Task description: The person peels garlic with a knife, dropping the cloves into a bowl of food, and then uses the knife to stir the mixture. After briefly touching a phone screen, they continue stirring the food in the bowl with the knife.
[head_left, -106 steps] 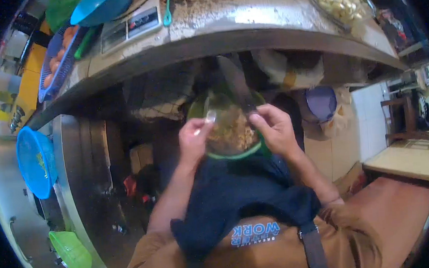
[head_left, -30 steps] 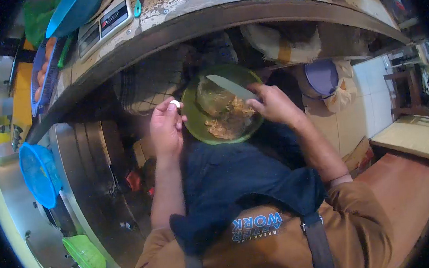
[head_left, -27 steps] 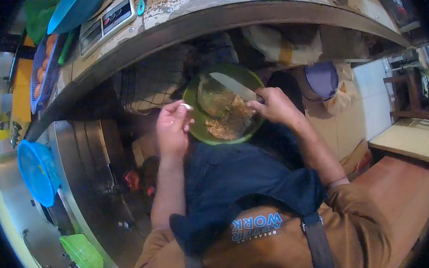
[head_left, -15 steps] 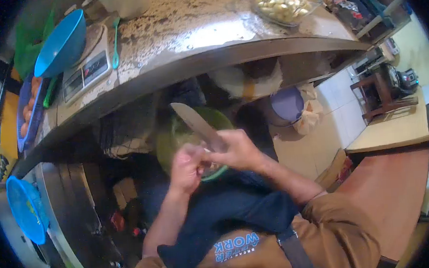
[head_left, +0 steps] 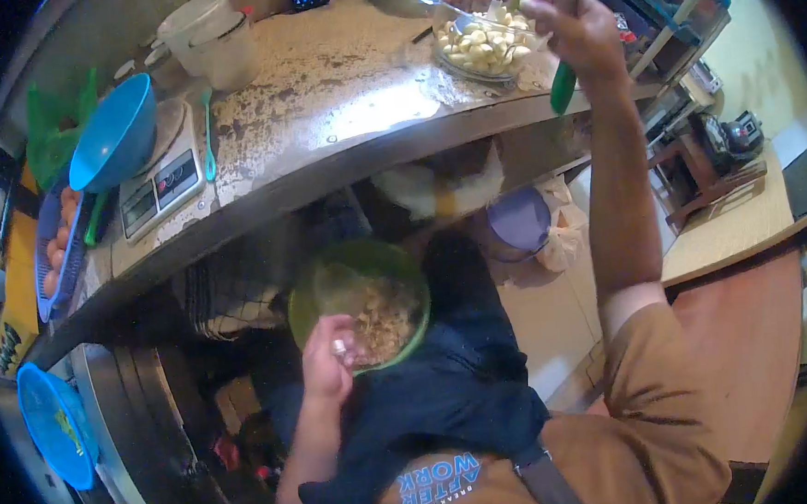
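Up from the bowl (head_left: pixel 363 249) went the right hand (head_left: pixel 577 27), grip closed round a knife (head_left: pixel 562 90); left hand (head_left: pixel 328 369) pinches a clove (head_left: pixel 339 346) at its rim.

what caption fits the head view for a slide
Left hand holds a clove over the green bowl; right hand holds a knife by the glass bowl.

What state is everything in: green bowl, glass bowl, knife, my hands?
Round green plastic bowl: on lap, holds peelings.
Clear glass bowl: on counter, full of pale cloves.
Green-handled knife: gripped by right hand, raised beside glass bowl.
Left hand: pinches small white piece over green bowl.
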Tool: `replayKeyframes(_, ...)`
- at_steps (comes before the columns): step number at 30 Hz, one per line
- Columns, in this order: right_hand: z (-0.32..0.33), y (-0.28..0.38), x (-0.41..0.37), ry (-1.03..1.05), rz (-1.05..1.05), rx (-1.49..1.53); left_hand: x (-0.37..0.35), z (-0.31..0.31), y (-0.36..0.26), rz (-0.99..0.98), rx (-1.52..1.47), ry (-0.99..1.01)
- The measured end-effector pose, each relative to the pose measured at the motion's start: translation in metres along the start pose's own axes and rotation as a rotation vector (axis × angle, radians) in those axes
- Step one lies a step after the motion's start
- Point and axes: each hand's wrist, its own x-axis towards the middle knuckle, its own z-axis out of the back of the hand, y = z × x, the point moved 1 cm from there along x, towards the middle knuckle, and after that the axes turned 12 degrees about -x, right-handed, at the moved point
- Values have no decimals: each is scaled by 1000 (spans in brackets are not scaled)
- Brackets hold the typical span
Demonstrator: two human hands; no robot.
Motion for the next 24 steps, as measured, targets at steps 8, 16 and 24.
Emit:
replayKeyframes(8, 12, 31, -7, 186, 108, -363, 22, 58, -3, -149, 865, -167)
replayKeyframes(16, -52, -24, -182, 789, -40, 25, 98, 78, 57, -199, 1353, 222)
replayKeyframes(24, -116, -58, -291, 1073, -384, 234, 125, 85, 99, 69, 1656, 344)
